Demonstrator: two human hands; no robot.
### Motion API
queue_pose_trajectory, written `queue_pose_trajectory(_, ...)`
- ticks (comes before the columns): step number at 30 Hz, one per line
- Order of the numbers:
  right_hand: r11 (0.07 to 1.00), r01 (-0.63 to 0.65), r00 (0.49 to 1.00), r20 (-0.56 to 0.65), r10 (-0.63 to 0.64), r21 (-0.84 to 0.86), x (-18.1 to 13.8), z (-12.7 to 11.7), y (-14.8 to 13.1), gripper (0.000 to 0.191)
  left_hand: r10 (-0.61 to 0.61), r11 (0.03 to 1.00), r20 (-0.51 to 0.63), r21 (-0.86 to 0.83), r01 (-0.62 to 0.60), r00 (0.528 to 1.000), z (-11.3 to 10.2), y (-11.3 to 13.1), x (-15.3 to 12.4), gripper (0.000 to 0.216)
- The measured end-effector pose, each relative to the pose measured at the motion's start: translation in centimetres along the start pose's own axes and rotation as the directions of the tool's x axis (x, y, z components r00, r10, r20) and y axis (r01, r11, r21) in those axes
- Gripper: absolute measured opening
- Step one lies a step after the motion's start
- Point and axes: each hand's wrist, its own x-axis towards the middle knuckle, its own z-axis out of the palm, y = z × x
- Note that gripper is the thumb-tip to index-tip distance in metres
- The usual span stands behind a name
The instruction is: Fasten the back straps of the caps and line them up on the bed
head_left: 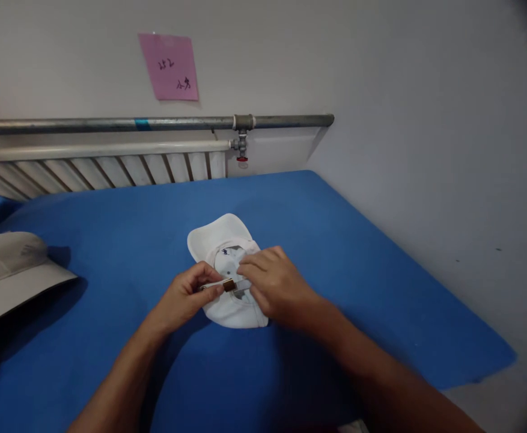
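White fabric cap with a curved brim (220, 236): lies on the blue-covered tabletop (123, 240), near the middle, in front of the person. Brim points away from the person and a little left; the inside of the crown faces up, with a small dark blue mark (225, 252) visible within.

At the cap's rear, a narrow white strap (243, 284) carries a small gold-brown metal buckle (229, 285).

Grip, left hand (182, 299): thumb and forefinger pinch the strap end just beside the buckle. Right hand (283, 287): fingers curled over the cap's right side, by the strap; thumb hidden, so it cannot be told whether anything is grasped.

Step in hand, as judged: handling of the strap at its buckle. A further move there would call for the left pinch to hold the buckle steady while the right fingertips work the strap without twisting it.

Outward: at the left, well apart, a large off-white brimmed hat (8, 273). Behind the tabletop, a white ribbed radiator (130, 170), a grey metal pipe (186, 124), and a pink paper note (170, 67) with handwriting on the wall.
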Motion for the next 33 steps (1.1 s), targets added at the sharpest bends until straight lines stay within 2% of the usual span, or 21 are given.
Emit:
queue_pose_trajectory(1,0.999,0.015,1.0,0.018,-0.014,-0.049,-0.1,0.2,-0.6,0.023,0.0,1.0,-0.002,0.017,0.0,1.0,0.1,-0.1,-0.1,0.019)
queue_pose_trajectory(3,0.999,-0.014,0.997,0.08,0.016,-0.034,-0.2,0.7,-1.3,0.023,0.001,0.999,-0.002,0.053,-0.001,1.0,0.1,-0.1,-0.2,0.019)
queue_pose_trajectory(6,0.97,-0.162,0.976,0.173,0.131,0.182,-0.1,0.9,-1.3,0.022,0.005,0.996,0.006,0.09,-0.005,1.0,0.0,0.2,-0.4,0.02)
queue_pose_trajectory(8,0.902,-0.252,0.96,0.207,0.188,0.351,-0.1,0.5,-0.8,0.017,0.002,0.997,0.02,0.074,-0.004,1.0,-0.1,0.4,-0.4,0.019)
queue_pose_trajectory(11,0.785,-0.344,0.939,0.195,0.283,0.516,0.1,-0.3,0.1,0.013,-0.029,0.999,0.048,0.042,0.027,0.998,-0.5,0.5,-0.4,0.022)
queue_pose_trajectory(15,0.554,-0.397,0.894,0.173,0.413,0.732,0.4,-0.7,0.8,0.01,-0.075,0.997,0.081,0.02,0.074,0.994,-0.8,0.3,-0.3,0.021)
queue_pose_trajectory(18,0.421,-0.396,0.884,0.215,0.415,0.816,0.4,-0.4,1.0,0.012,-0.079,0.997,0.081,-0.019,0.081,0.994,-0.7,0.2,-0.3,0.018)
queue_pose_trajectory(21,0.359,-0.42,0.882,0.282,0.377,0.833,0.5,0.0,0.9,0.012,-0.085,0.993,0.078,-0.072,0.091,0.993,-0.6,0.3,-0.4,0.017)
queue_pose_trajectory(26,0.32,-0.436,0.88,0.322,0.35,0.841,0.5,0.3,1.2,0.014,-0.12,0.982,0.046,-0.142,0.125,0.992,-0.5,0.3,-0.4,0.016)
queue_pose_trajectory(33,0.261,-0.471,0.871,0.397,0.289,0.843,0.5,0.5,1.1,0.011,-0.121,0.979,0.079,-0.157,0.132,0.99,-1.0,-0.5,-0.4,0.019)
